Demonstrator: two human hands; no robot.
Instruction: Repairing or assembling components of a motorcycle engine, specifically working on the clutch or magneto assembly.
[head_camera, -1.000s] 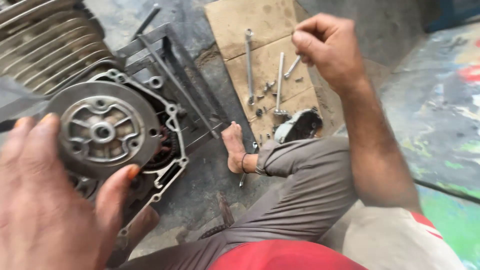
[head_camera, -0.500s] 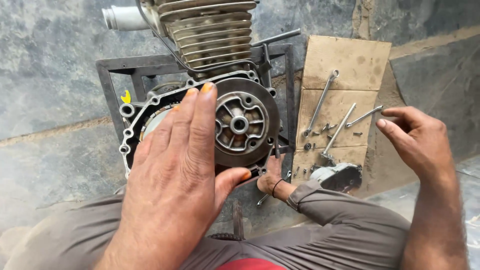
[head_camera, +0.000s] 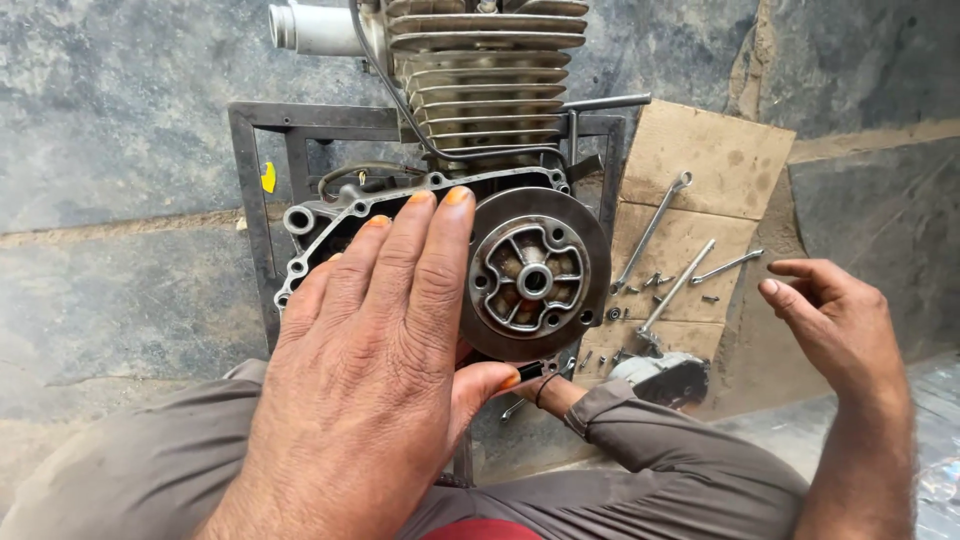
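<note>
Grey, greasy metal fills the middle of the view: an engine (head_camera: 470, 180) with cooling fins stands in a dark steel frame (head_camera: 262, 190) on a concrete floor (head_camera: 110, 300). The left hand (head_camera: 370, 370) lies flat and open against the engine's side, its fingers (head_camera: 420, 260) close together and pointing up over the casing rim, holding nothing; the thumb rests just below a round metal rotor (head_camera: 535, 275), which sits immediately right of the fingertips. The right hand (head_camera: 835, 325) hovers well to the right of the rotor, empty, with fingers loosely curled and spread, pointing left. Just beyond those fingertips, on a sheet of cardboard (head_camera: 720, 160), lie three spanners (head_camera: 655, 225), small bolts and a grey cover (head_camera: 665, 378).
</note>
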